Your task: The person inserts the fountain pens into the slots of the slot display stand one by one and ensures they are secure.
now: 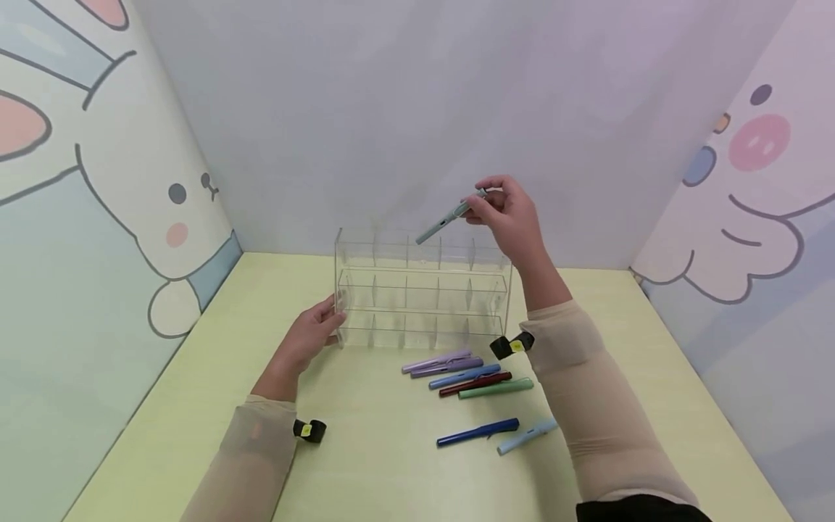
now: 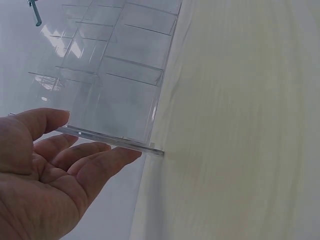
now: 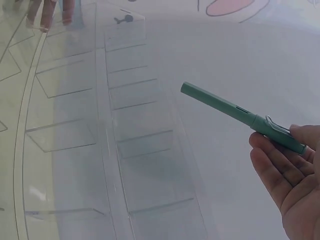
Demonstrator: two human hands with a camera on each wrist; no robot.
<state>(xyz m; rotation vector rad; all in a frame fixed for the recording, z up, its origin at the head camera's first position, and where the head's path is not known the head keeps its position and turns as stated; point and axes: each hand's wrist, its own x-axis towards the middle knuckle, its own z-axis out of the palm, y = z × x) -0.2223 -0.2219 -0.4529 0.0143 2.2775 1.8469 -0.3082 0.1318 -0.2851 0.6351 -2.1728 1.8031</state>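
Note:
A clear tiered pen rack (image 1: 422,290) with small compartments stands at the middle of the table. My left hand (image 1: 312,335) holds its left side panel, thumb on one face and fingers on the other, as the left wrist view shows. Above the top tier, my right hand (image 1: 509,217) pinches a teal green pen (image 1: 450,219) by its capped end, near the metal clip. The pen (image 3: 220,105) slants, its bare end pointing down and left, apart from the rack. No pens show in the rack's compartments.
Several pens lie in front of the rack: lilac, purple, light blue, dark red and a green pen (image 1: 496,388). Nearer are a dark blue pen (image 1: 478,433) and a pale blue pen (image 1: 525,438), partly behind the right sleeve. A wall closes the table's back.

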